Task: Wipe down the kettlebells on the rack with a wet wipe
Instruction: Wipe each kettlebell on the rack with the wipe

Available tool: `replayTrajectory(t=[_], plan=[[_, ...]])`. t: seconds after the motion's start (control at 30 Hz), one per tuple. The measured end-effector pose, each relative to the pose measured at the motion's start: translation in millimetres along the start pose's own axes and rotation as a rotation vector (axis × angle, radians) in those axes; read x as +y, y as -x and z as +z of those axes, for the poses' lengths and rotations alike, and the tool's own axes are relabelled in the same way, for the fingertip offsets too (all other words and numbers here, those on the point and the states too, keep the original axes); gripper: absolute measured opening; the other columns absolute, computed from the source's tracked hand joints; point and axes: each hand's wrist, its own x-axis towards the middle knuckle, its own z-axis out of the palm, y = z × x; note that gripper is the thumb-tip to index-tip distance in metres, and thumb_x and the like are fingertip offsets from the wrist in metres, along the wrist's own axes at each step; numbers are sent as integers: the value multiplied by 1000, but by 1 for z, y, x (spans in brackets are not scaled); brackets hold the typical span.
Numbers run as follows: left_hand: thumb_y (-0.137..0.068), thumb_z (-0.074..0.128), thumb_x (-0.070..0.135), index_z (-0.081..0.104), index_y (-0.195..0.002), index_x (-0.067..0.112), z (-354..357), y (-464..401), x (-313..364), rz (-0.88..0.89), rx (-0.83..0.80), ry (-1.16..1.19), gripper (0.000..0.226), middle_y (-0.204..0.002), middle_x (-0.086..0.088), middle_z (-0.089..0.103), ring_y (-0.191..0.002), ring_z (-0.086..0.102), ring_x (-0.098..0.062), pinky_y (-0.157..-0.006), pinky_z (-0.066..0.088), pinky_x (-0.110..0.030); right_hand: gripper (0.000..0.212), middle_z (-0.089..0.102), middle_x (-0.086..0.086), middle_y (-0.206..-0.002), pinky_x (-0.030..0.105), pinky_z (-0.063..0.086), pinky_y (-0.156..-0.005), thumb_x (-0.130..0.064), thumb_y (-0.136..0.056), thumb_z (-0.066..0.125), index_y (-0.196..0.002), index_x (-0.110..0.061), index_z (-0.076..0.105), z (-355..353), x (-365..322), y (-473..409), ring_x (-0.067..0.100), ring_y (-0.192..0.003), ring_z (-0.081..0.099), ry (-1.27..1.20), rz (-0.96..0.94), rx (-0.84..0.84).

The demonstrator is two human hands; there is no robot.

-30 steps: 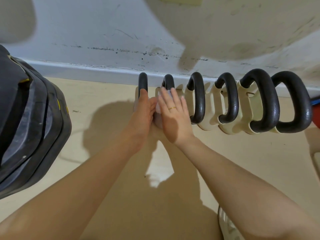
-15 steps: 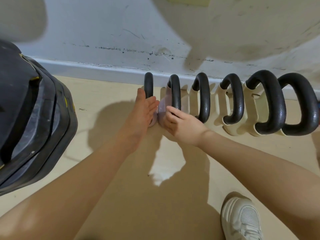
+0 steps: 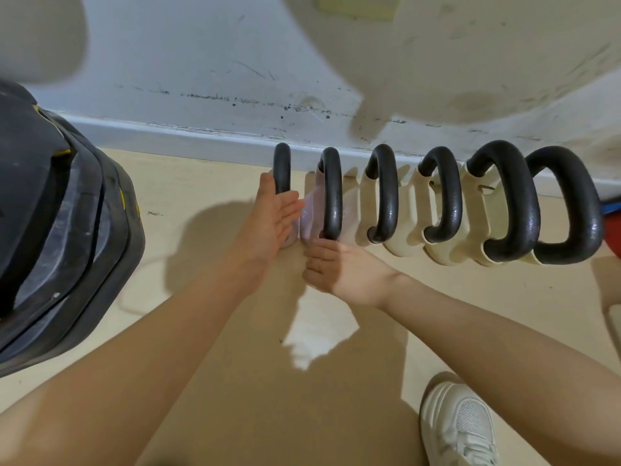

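Several kettlebells with black handles stand in a row along the wall. The two on the left have pale pink bodies, the others cream bodies [image 3: 400,227]. My left hand [image 3: 268,223] lies flat with straight fingers against the leftmost kettlebell, whose handle [image 3: 281,168] rises behind it. My right hand [image 3: 331,264] is curled low at the near side of the second kettlebell [image 3: 331,193], fingers tucked under at its base. The wet wipe is hidden; I cannot tell whether the right hand holds it.
A stack of black weight plates [image 3: 57,230] fills the left side. A white skirting board and scuffed wall [image 3: 201,79] run behind the row. My white shoe [image 3: 460,425] is on the beige floor at lower right. Something red and blue shows at the right edge.
My right hand slid down from the top of the second kettlebell to its near base, and its fingers curled. My left hand stayed against the leftmost kettlebell. The view shifted slightly.
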Motion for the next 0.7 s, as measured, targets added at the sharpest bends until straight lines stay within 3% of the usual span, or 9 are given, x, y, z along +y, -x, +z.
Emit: replayTrajectory(t=[0.1, 0.17, 0.23, 0.37, 0.43, 0.5, 0.57, 0.63, 0.7], plan=[[-95, 11, 53, 43, -134, 9, 2, -1, -2, 4, 45, -22, 67, -132, -6, 53, -118, 49, -12, -93, 40, -20, 27, 64, 8, -90, 30, 42, -80, -14, -93, 38, -91, -5, 63, -33, 10, 9, 23, -88, 57, -475, 358, 93], [-97, 21, 47, 53, -122, 12, 8, 0, -2, 7, 72, -70, 53, -115, -1, 59, -108, 55, -12, -89, 43, -19, 30, 66, 10, -95, 31, 41, -82, -15, -95, 35, -95, -2, 63, -49, 20, 16, 25, -91, 58, -775, 669, 287], [-97, 37, 32, 61, -102, 15, 17, 0, -1, 20, 101, -121, 30, -102, -1, 62, -97, 59, -13, -90, 46, -23, 31, 65, 4, -99, 27, 42, -84, -18, -97, 35, -102, -5, 63, -62, 32, 24, 14, -94, 57, -1018, 990, 468], [-96, 43, 15, 61, -90, 19, 37, 1, -3, 54, 71, -186, 20, -93, -2, 65, -85, 60, -14, -87, 50, -26, 32, 60, -9, -79, 23, 42, -74, -16, -98, 33, -86, -7, 61, -67, 49, 43, 0, -73, 56, -1331, 1451, 584], [-96, 43, 12, 61, -101, 13, 48, -2, -6, 61, 28, -194, 19, -89, -1, 64, -79, 58, -11, -82, 51, -22, 34, 58, -5, -80, 25, 39, -72, -16, -96, 31, -79, -18, 60, -66, 55, 47, 7, -71, 51, -1398, 1576, 602], [-96, 45, 12, 57, -117, 6, 61, -8, -10, 52, -6, -218, 25, -93, -4, 61, -80, 57, -9, -79, 49, -18, 32, 55, 0, -80, 25, 37, -66, -15, -94, 32, -90, -16, 64, -58, 60, 47, 10, -68, 46, -1462, 1665, 584], [-96, 45, 15, 51, -129, 9, 73, -14, -13, 55, -34, -305, 34, -103, -9, 61, -90, 55, -10, -91, 47, -23, 27, 50, -2, -72, 23, 36, -62, -16, -90, 38, -93, -11, 64, -54, 62, 36, 11, -64, 44, -1582, 1644, 521], [-96, 43, 15, 48, -132, 19, 83, -20, -16, 81, -53, -381, 37, -96, -7, 61, -89, 55, -6, -96, 46, -25, 25, 59, -4, -81, 25, 43, -70, -31, -92, 41, -90, -20, 63, -47, 59, 29, 11, -75, 55, -1746, 1549, 394], [-95, 38, 9, 54, -121, 25, 92, -25, -14, 110, -60, -416, 35, -80, -4, 60, -70, 54, 1, -73, 46, -15, 33, 65, -3, -88, 25, 46, -75, -44, -96, 34, -89, -29, 63, -44, 56, 27, 10, -84, 60, -1819, 1544, 357]])
